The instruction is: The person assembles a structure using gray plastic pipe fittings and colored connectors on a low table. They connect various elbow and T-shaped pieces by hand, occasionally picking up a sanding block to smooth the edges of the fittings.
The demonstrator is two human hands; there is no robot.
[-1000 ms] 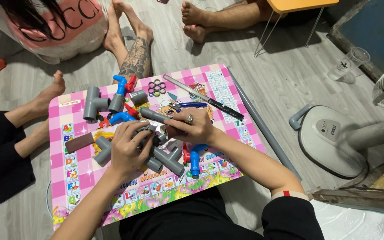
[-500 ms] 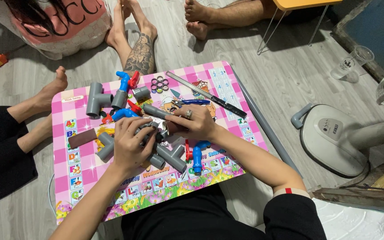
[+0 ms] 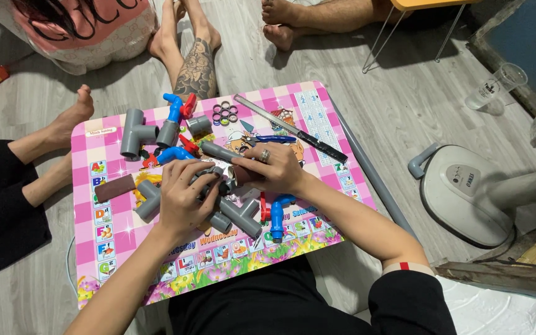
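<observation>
Both hands (image 3: 231, 183) grip grey pipe fittings (image 3: 221, 180) mid-table (image 3: 94, 248).

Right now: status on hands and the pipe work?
Left hand and right hand both gripping grey pipe assembly on pink table. Loose grey tee, blue valves crowd around.

Pipe fittings (image 3: 136, 128) on table (image 3: 336, 186)

Grey pipe fittings (image 3: 231, 211), pink checked table (image 3: 88, 239), blue valve (image 3: 277, 214)
</observation>
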